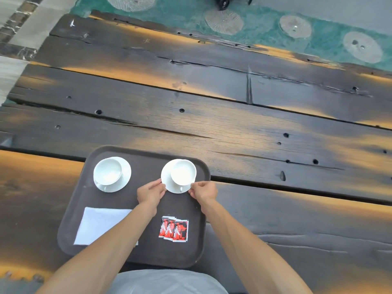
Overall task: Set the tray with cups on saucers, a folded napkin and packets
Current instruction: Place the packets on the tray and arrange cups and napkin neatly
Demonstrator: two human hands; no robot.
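Observation:
A dark brown tray lies on the wooden table's near edge. At its far left a white cup stands on a white saucer. At the far right a second white cup sits on its saucer. My left hand pinches that saucer's left rim and my right hand pinches its right rim. A folded white napkin lies at the tray's near left, partly under my left forearm. Three red and black packets overlap at the near middle.
The dark plank table stretches far beyond and to the right of the tray, with gaps and knot holes. Past its far edge is green flooring with round mats and a black wheeled object.

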